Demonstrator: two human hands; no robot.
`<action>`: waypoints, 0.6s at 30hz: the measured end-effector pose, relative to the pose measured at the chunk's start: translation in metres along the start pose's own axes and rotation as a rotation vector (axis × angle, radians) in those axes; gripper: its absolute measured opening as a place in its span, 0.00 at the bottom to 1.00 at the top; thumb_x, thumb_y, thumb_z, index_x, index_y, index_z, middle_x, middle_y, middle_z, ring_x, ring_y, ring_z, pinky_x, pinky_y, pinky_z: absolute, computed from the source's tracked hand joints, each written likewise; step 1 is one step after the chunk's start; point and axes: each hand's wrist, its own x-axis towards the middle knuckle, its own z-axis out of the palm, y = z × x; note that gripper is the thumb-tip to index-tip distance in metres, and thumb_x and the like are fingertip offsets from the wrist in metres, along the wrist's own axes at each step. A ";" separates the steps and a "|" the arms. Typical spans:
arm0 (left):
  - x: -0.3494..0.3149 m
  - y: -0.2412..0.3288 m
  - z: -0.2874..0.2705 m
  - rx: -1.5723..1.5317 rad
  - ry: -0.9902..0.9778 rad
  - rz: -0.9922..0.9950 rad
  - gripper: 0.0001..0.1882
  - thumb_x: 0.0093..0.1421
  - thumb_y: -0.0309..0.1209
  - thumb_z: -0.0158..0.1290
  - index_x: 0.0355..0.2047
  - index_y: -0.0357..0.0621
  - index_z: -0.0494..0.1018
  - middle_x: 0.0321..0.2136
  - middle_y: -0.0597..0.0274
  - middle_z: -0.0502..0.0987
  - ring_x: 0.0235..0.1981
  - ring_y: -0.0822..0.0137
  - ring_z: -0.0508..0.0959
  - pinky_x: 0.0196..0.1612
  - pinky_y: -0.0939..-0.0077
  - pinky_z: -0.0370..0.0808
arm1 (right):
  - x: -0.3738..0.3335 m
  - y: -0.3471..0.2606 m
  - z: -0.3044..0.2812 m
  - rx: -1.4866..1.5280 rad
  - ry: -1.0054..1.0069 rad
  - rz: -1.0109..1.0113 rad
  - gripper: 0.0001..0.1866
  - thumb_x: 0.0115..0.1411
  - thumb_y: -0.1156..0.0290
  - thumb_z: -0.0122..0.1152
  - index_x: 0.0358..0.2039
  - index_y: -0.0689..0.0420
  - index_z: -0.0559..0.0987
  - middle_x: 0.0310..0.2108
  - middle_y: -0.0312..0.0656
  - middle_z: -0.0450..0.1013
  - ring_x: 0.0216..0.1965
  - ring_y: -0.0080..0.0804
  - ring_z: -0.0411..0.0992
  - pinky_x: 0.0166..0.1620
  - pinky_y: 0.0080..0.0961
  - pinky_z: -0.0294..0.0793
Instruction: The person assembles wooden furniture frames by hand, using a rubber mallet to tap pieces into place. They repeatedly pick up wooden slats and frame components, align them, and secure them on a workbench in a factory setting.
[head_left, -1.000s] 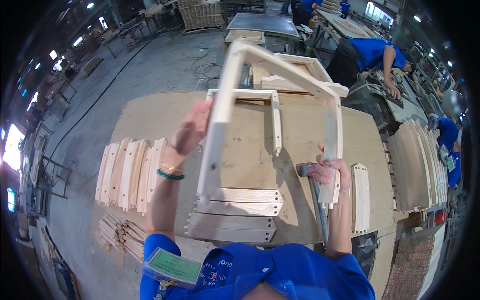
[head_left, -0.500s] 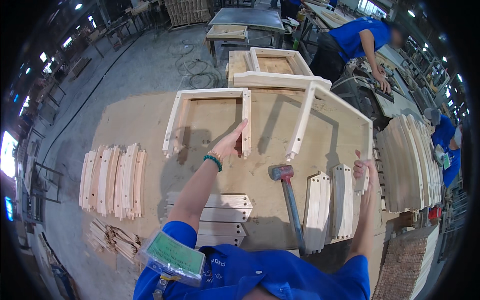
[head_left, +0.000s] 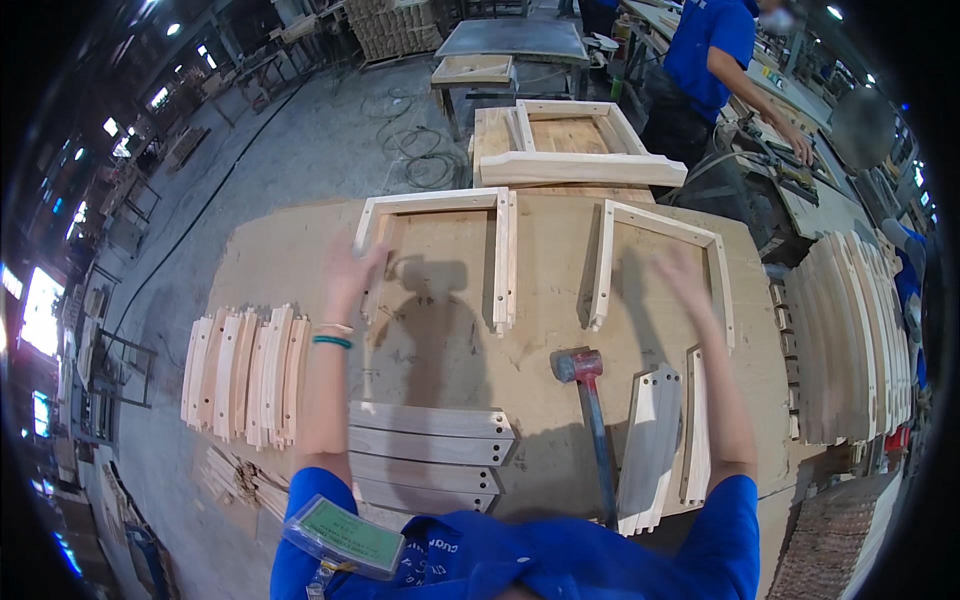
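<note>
A U-shaped pale wooden frame (head_left: pixel 440 201) lies on the brown board-covered table, its legs toward me. My left hand (head_left: pixel 352 280), blurred by motion, is over its left leg; I cannot tell whether the fingers grip it. A second U-shaped frame (head_left: pixel 665 221) lies to the right. My right hand (head_left: pixel 682 278) hovers between its legs, blurred, with fingers apart and holding nothing. A mallet (head_left: pixel 579 366) with a grey-and-red head and a blue-grey handle lies between the frames, closer to me.
Curved slats (head_left: pixel 245 375) lie at the left, dark-holed boards (head_left: pixel 430 450) in front of me, and more wooden pieces (head_left: pixel 648 440) near my right arm. Tall slat stacks (head_left: pixel 850 340) stand at right. Beyond are an assembled frame (head_left: pixel 580 168) and a co-worker (head_left: pixel 710 60).
My right hand has let go of the right frame, which now lies flat on the table. My left hand has moved from the left frame's right leg to its left leg.
</note>
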 end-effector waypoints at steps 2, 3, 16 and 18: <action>-0.004 -0.080 -0.060 -0.052 -0.225 -0.296 0.30 0.58 0.46 0.58 0.51 0.33 0.69 0.47 0.51 0.76 0.52 0.59 0.73 0.53 0.64 0.72 | -0.014 -0.072 0.096 0.053 -0.351 -0.008 0.55 0.50 0.44 0.63 0.65 0.70 0.50 0.66 0.62 0.50 0.67 0.48 0.52 0.67 0.36 0.52; -0.002 -0.094 -0.059 -0.286 -0.411 -0.416 0.32 0.56 0.47 0.59 0.52 0.33 0.69 0.48 0.52 0.75 0.52 0.61 0.73 0.53 0.66 0.72 | -0.023 -0.093 0.131 0.038 -0.492 -0.012 0.61 0.47 0.38 0.64 0.66 0.70 0.47 0.67 0.63 0.46 0.69 0.50 0.47 0.68 0.37 0.48; 0.013 -0.059 0.001 -1.175 -0.570 -0.723 0.25 0.57 0.46 0.58 0.48 0.42 0.71 0.36 0.62 0.78 0.31 0.70 0.78 0.34 0.74 0.78 | 0.007 -0.105 0.227 0.784 -0.316 0.254 0.52 0.46 0.63 0.62 0.67 0.64 0.45 0.55 0.54 0.61 0.53 0.40 0.66 0.49 0.31 0.70; 0.009 -0.047 -0.012 -1.205 -0.676 -0.728 0.21 0.58 0.42 0.58 0.45 0.43 0.71 0.35 0.61 0.78 0.30 0.69 0.79 0.33 0.74 0.80 | 0.009 -0.096 0.209 0.819 -0.348 0.177 0.50 0.46 0.64 0.62 0.66 0.65 0.49 0.53 0.52 0.63 0.50 0.37 0.68 0.46 0.27 0.71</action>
